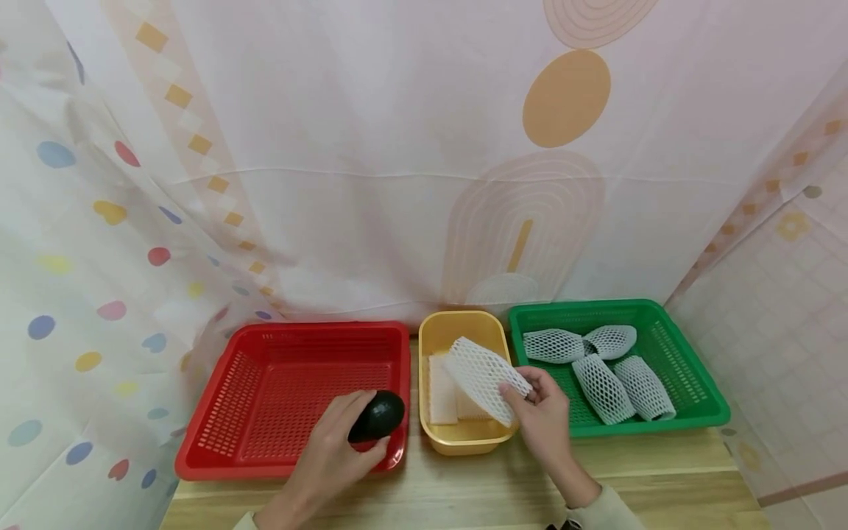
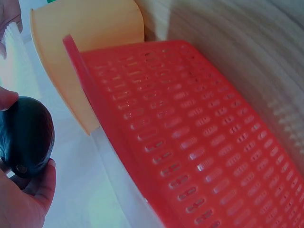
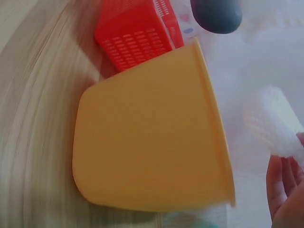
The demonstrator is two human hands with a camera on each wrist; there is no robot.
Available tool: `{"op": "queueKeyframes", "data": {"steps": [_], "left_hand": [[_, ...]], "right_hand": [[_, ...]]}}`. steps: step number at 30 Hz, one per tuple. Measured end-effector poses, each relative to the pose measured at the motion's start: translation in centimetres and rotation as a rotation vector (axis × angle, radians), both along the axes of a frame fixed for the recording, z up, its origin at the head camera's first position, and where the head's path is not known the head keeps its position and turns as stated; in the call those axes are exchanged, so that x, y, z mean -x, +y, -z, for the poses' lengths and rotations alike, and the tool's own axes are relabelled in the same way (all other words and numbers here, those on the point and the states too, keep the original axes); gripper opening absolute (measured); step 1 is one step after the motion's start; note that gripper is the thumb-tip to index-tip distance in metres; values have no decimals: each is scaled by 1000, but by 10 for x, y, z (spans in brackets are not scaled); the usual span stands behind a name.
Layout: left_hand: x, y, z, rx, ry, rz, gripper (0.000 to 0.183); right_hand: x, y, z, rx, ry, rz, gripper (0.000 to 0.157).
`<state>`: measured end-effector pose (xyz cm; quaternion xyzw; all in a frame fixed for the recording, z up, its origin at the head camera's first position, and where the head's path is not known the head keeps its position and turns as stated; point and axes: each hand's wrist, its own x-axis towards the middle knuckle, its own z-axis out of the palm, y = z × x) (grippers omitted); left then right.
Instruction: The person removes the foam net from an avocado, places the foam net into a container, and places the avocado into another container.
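Left hand grips a dark fruit left of the yellow bin; right hand pinches a foam net over that bin. Smooth-looking, the fruit might slip if fingers loosen.

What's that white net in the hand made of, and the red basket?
White net: probably plastic foam, matte, judging by its thick, pale mesh strands. Red basket: likely moulded plastic, fairly glossy, with bright rim highlights and evenly slotted walls.

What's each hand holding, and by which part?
Left hand: dark, oval, avocado-like fruit, gripped toward its ends. Right hand: white foam-mesh sleeve, pinched at one end.
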<state>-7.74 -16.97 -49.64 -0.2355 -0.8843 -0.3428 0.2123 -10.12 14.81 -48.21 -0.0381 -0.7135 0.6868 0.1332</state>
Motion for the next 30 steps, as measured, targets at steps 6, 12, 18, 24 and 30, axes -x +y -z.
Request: {"op": "queueKeyframes", "data": {"steps": [6, 12, 18, 24, 30], "left_hand": [[6, -5, -2, 25, -11, -34, 70], [14, -15, 3, 32, -24, -69, 68], [20, -24, 7, 40, -54, -106, 68], [22, -28, 8, 42, -48, -112, 67], [23, -32, 10, 41, -38, -113, 66]], "right_hand": [[12, -13, 3, 13, -55, 49, 30], [20, -25, 4, 30, -111, 78, 35], [28, -35, 6, 53, -122, 115, 33], [34, -48, 11, 85, -135, 125, 30], [36, -54, 17, -51, -248, -36, 33]]}}
